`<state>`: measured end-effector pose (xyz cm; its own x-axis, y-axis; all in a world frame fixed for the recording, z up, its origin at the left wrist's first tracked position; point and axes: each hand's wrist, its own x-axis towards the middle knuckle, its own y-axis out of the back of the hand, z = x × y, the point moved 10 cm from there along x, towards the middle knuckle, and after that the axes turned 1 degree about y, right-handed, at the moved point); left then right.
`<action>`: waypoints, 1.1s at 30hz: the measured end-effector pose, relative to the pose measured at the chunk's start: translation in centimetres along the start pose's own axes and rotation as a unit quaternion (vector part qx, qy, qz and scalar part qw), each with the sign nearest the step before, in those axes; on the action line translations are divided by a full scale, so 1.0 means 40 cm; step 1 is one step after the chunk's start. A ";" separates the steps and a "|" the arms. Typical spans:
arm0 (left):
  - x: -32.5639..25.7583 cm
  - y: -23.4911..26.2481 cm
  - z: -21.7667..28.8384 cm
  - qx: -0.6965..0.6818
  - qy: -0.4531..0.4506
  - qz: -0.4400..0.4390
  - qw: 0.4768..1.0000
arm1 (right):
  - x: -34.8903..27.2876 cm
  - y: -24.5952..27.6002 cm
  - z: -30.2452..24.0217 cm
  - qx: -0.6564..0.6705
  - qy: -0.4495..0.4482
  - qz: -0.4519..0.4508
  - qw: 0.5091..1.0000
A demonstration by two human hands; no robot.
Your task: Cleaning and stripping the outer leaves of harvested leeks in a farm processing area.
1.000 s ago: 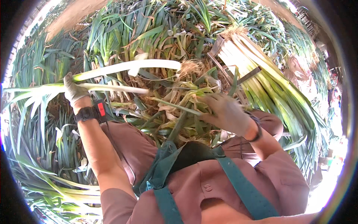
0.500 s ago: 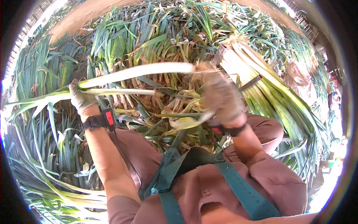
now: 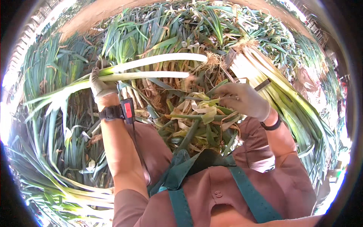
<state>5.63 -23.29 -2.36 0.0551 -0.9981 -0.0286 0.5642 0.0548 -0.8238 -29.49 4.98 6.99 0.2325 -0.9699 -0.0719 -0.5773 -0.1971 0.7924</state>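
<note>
Currently two leeks [image 3: 159,59] gripped in one left hand [image 3: 101,87], white ends pointing right; one right hand [image 3: 249,101] half-curled above loose leaves [image 3: 207,116], grip unclear; one leek bundle [image 3: 293,109] at right.

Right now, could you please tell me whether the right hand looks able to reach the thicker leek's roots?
Probably yes: the right hand appears close to the roots, nothing plainly blocks the way, and the left hand holds the thicker leek farther left.
</note>
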 end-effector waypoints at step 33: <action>-0.450 -0.977 -0.038 0.643 -0.232 -0.457 0.569 | 0.141 0.236 -0.240 0.457 0.315 0.267 0.788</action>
<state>-18.67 -7.50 29.47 -0.7023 -0.5277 0.4779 0.6521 -0.2076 0.7291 -26.12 -0.97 19.86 -0.0584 -0.7422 0.6676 -0.9799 -0.0851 -0.1804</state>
